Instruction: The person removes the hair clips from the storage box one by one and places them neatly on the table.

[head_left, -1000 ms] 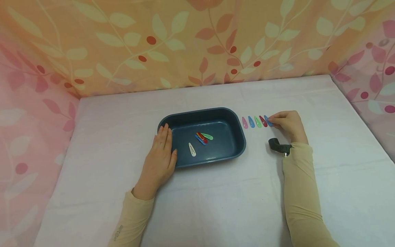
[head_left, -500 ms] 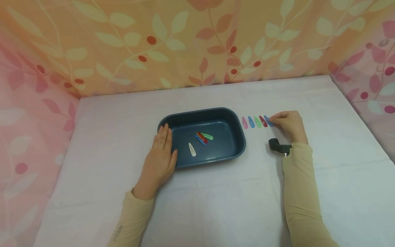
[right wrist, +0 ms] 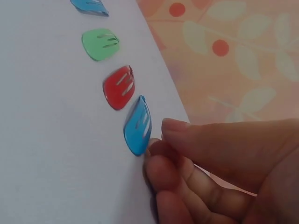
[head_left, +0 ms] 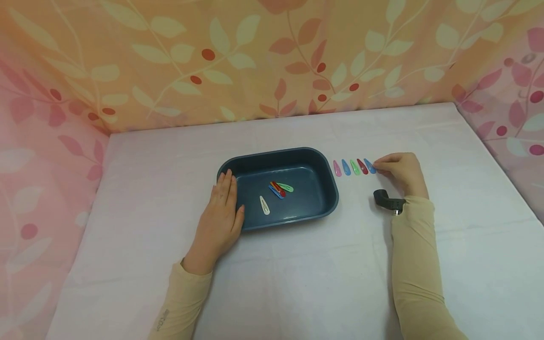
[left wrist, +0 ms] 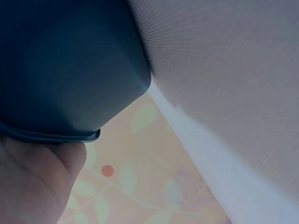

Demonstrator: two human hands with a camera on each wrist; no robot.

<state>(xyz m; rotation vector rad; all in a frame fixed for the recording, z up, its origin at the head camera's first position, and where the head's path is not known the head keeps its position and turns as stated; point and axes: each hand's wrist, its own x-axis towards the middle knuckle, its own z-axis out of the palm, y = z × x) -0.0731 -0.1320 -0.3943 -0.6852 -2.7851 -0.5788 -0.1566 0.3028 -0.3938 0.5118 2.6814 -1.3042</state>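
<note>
My left hand (head_left: 218,222) rests with straight fingers over the left rim of a dark blue tray (head_left: 312,184). Inside the tray lie a white snap hair clip (head_left: 265,205), a green hair clip (head_left: 285,187) and a small overlapping pile with red and blue clips. My right hand (head_left: 401,172) is beside the blue hair clip (right wrist: 138,133) at the right end of a row. In the right wrist view, its thumb stands a little apart from that clip and the loosely curled fingers hold nothing; a fingertip lies close to the clip's edge.
Left of that blue clip, the row on the white cloth has a red clip (head_left: 362,166), a green clip (head_left: 354,167), another blue clip (head_left: 346,167) and a pink clip (head_left: 337,168). A black device (head_left: 387,201) sits at the right wrist. Floral curtains (head_left: 272,61) enclose the table.
My right hand has let go of the blue clip at the row's end and shifted slightly right. That clip stays in place. My left hand keeps still on the tray.
</note>
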